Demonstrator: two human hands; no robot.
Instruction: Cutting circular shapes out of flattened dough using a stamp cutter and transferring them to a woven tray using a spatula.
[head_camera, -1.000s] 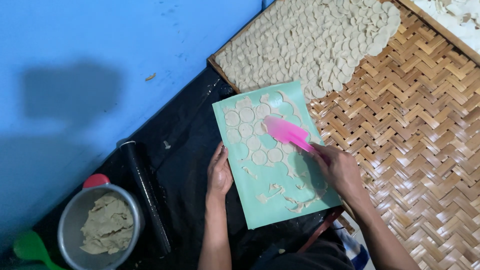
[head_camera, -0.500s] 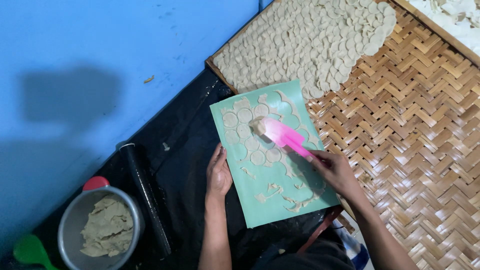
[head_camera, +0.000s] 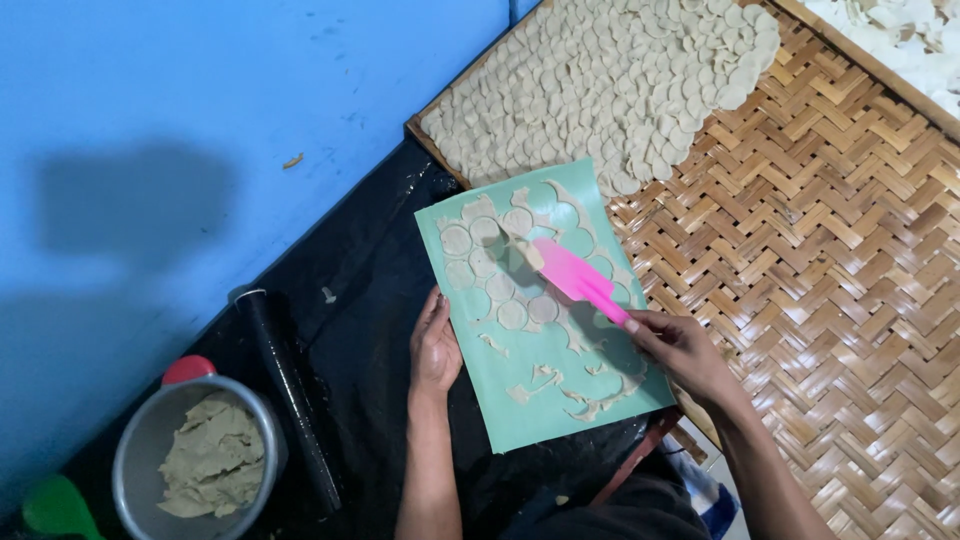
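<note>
While right hand (head_camera: 680, 345) grips, pink spatula (head_camera: 575, 278) points upper-left, diagonal

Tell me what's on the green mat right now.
On the green mat lie cut dough rounds and thin dough scraps. The pink spatula, held by the right hand, covers some rounds. The left hand rests at its edge. What lies beneath the mat is hidden.

The bowl (head_camera: 190, 465) and green utensil (head_camera: 55, 505) are cut off at the bottom edge, and the second tray (head_camera: 900, 50) at the top right.
</note>
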